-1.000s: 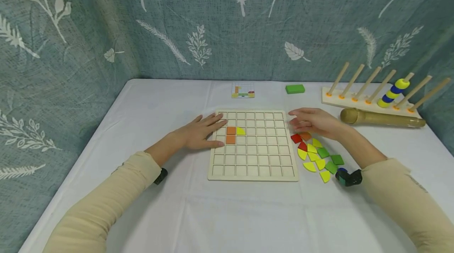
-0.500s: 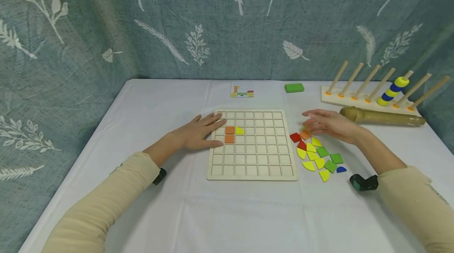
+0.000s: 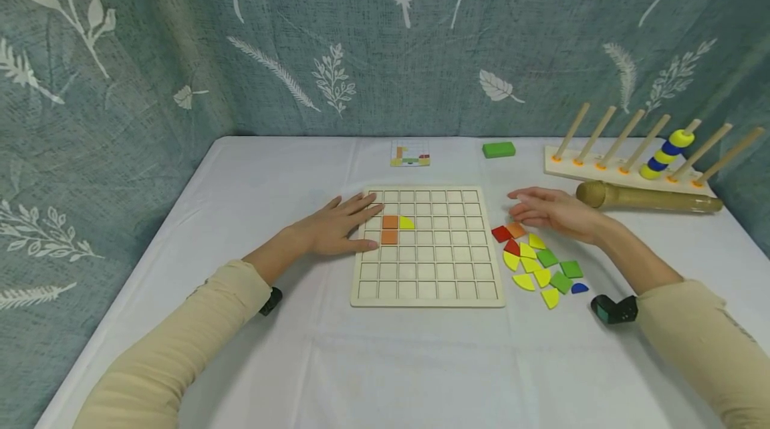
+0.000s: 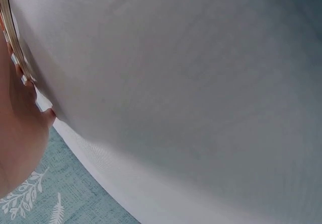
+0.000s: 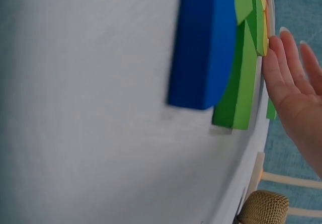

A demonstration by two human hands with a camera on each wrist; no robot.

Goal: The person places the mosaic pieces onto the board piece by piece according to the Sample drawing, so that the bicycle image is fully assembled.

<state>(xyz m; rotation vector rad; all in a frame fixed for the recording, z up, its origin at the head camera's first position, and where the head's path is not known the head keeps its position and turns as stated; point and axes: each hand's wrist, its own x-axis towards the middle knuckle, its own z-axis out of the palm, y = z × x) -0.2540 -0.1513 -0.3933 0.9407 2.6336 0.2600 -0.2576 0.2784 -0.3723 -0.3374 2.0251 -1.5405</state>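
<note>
My left hand (image 3: 333,225) rests with spread fingers on the left edge of a wooden grid board (image 3: 427,303). On the board lie two orange squares (image 3: 390,222) and a yellow quarter-circle (image 3: 406,222). Right of the board, my right hand (image 3: 553,213) hovers by the far end of a loose heap of tiles, with nothing visible in its fingers. An orange tile (image 3: 516,230) lies just below its fingertips. The heap also has red tiles (image 3: 500,234), yellow quarter-circles (image 3: 524,282), green tiles (image 3: 571,269) and a blue half-round tile (image 5: 204,48).
Behind the board lie a pattern card (image 3: 410,154) and a green block (image 3: 498,150). At the back right stands a peg rack (image 3: 559,168) with yellow and blue rings on one peg. A gold microphone (image 3: 656,198) lies before it.
My right hand has drawn back to the right from the board's edge, then shifted slightly left. The blue tile has come into full view. My left hand stays put.
</note>
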